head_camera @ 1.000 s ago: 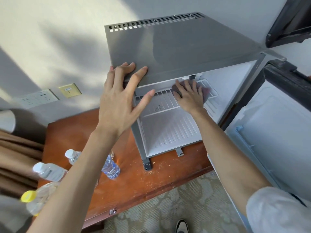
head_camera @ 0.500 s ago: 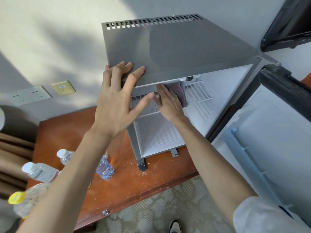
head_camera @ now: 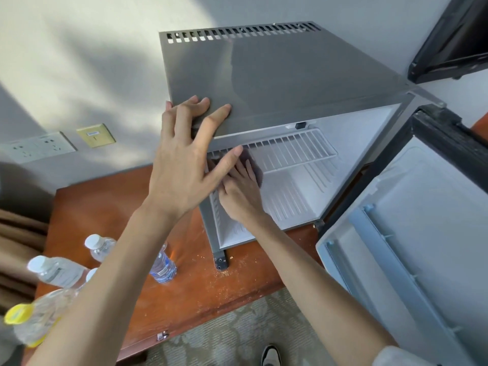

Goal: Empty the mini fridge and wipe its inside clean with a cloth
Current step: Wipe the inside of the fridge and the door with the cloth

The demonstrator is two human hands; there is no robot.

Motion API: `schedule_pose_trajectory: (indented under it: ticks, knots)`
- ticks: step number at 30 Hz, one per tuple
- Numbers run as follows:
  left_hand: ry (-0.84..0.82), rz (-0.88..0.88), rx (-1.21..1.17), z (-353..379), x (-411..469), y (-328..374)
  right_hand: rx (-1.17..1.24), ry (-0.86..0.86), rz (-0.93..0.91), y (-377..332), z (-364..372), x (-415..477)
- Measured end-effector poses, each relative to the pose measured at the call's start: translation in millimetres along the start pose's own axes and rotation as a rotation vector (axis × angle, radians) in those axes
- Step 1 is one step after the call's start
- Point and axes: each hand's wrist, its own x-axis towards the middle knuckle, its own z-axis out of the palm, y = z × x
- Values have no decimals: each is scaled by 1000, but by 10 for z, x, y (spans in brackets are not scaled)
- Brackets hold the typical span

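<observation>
Head view showed the right hand (head_camera: 239, 196), fingers flat, pressing a soft cloth (head_camera: 254, 167) against the shelf (head_camera: 295, 149). Left hand (head_camera: 184, 165), fingers spread, braced the fridge (head_camera: 277, 83), which looked light enough to slide.

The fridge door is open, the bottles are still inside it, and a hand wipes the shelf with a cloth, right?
Not quite. The head view shows the bottles standing outside on the wooden table. The fridge door is open, and the right hand wipes the shelf with a cloth.
</observation>
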Motion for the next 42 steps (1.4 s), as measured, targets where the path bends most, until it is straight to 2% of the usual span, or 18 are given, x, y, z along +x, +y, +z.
schedule_pose_trajectory:
  ticks: [5, 7, 10, 12, 19, 24, 26, 30, 31, 32, 33, 36, 39, 40, 42]
  knots:
    - [-23, 5, -4, -34, 0, -11, -124, -167, 85, 289, 193, 547]
    - [-30, 2, -15, -43, -8, -3, -98, -186, 25, 282, 149, 513]
    - [-31, -3, -15, -46, -2, 1, -43, 9, -166, 246, 2, 53]
    - [-20, -4, -10, -29, -2, 2, -41, 88, -206, 314, -44, -242]
    - [-10, -11, 0, -8, 7, 33, -20, 181, -69, 208, 39, 216]
    - [-20, -6, -15, -19, -1, 15, 160, 278, -103, 287, -14, -339]
    - [-5, -15, -11, -2, 4, 28, 410, 290, 110, 321, -24, -760]
    - [42, -21, 19, 60, 9, 46, 1014, 149, 879, 593, 335, -1226]
    - [53, -22, 24, 73, 9, 49, 1091, 140, 1028, 726, 447, -1217]
    - [64, -26, 27, 86, 8, 53, 1085, 138, 1112, 884, 555, -1168]
    - [73, -30, 30, 97, 7, 56, 1029, 161, 1116, 1030, 622, -1084]
    - [96, -36, 37, 108, -1, 62, 543, 179, 793, 1553, 901, -816]
    - [91, -36, 44, 87, -1, 65, -35, -52, 380, 2038, 1321, -786]
    - [80, -35, 44, 81, -2, 67, -145, -146, 313, 2115, 1433, -838]
    - [52, -25, 49, 68, -9, 68, -224, -232, 299, 2173, 1559, -921]
